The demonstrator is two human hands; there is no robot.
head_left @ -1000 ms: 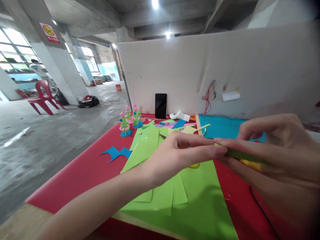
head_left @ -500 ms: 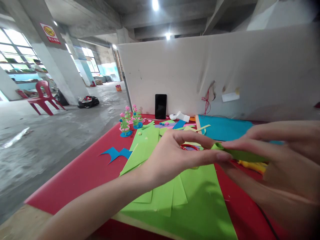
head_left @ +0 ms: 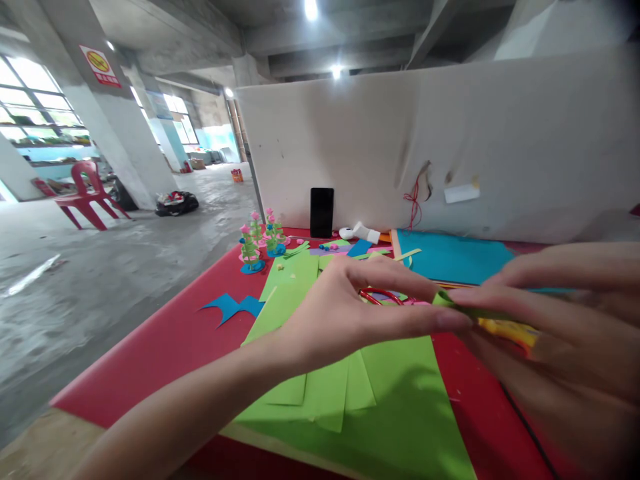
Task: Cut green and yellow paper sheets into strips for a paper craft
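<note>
Toward four o'clock from centre, a narrow, curled strip of green paper sits between two bare hands. The left hand pinches its near end between thumb and forefinger, the fingers otherwise arched, the forearm slanting up from eight o'clock. The right hand, partly blurred, reaches in from between three and four o'clock, its fingertips gripping the same strip and pointing toward nine. Below lie flat light-green paper sheets on a red-covered table.

Red tabletop leaves room front-left; paper trees and phone obstruct behind
</note>
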